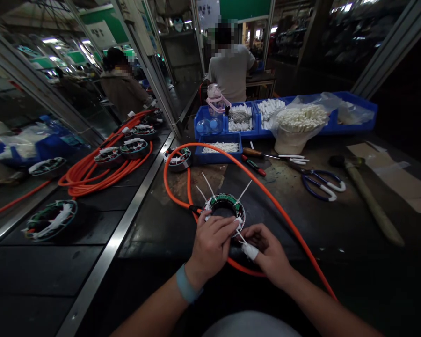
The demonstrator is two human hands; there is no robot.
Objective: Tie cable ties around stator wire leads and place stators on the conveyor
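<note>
A ring-shaped motor stator (225, 207) with green windings and white cable ties lies on the dark workbench in front of me. An orange cable (266, 192) loops from it. My left hand (210, 245) rests on the stator's near rim, fingers curled over it. My right hand (268, 255), a white wrap on its thumb, pinches a thin white tie at the ring's lower right edge. A blue band sits on my left wrist.
Blue bins (287, 117) with white parts and a bagged bundle (300, 122) stand at the back. Scissors (321, 183), screwdrivers (254, 159), a mallet (366, 196) and cardboard (396, 175) lie right. More stators and orange cables (101, 164) sit on the conveyor left. Two people work beyond.
</note>
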